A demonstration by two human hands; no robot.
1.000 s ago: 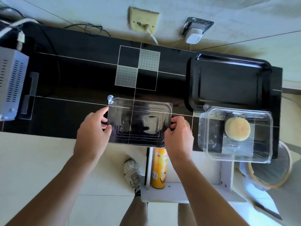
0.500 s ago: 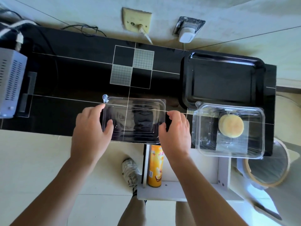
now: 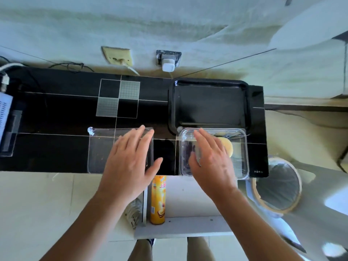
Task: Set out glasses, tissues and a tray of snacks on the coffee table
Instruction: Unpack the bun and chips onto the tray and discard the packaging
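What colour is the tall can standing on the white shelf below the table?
Yellow-orange can with a printed label; the head view shows it.

Two clear boxes [image 3: 105, 147] [image 3: 239, 153], one tray [image 3: 211, 102]

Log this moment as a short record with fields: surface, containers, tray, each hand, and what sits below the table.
surface: black table against the wall
empty container: clear plastic lid lying flat at the table's near edge
snack container: clear plastic box holding a round yellow cake, in front of the tray
tray: black tray, nothing on it
left hand: fingers straight, over the lid
right hand: fingers straight, over the box
below: yellow snack can on a white shelf; bin at right
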